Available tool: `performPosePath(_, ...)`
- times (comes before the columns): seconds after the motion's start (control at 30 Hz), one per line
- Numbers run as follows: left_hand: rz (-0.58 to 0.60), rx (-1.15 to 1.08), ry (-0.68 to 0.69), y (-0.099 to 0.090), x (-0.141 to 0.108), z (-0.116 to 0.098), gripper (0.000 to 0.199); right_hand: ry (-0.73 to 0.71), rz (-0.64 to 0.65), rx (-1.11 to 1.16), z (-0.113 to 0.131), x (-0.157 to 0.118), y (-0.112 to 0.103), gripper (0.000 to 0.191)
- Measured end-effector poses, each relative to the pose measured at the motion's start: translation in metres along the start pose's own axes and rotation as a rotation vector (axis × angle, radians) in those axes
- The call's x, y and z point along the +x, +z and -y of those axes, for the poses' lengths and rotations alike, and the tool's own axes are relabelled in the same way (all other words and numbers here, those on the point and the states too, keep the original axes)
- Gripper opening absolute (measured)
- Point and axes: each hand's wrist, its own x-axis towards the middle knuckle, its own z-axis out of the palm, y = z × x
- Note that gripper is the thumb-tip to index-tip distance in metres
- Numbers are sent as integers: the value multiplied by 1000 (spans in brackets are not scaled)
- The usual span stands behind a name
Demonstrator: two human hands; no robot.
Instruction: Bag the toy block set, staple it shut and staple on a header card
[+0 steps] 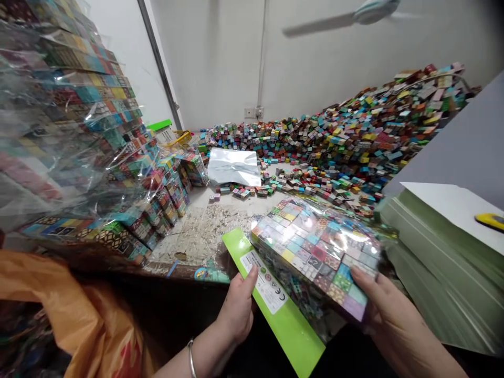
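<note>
A bright green card strip (271,299) with a white printed label is pinched in my left hand (238,304), thumb on the label. My right hand (388,310) grips the near right end of a clear-wrapped pack of small colourful patterned cubes (315,247). The pack is tilted above the table's front edge, and its left side lies close beside the green strip. I cannot tell whether the two touch. The fingers of both hands are partly hidden beneath what they hold.
At left rise tall stacks of plastic-wrapped cube packs (106,121). Loose cubes (354,142) are heaped along the wall and right side. A silvery sheet (234,167) lies on the worn table (197,231). Pale sheets (441,252) are piled right, under a yellow-handled tool (490,220). An orange bag (79,315) is lower left.
</note>
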Motion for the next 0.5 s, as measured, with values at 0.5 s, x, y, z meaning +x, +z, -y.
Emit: performPosePath(0.5, -7, 41, -28, -5, 2, -4, 30, -682, -190, -288, 53, -12, 2, 60)
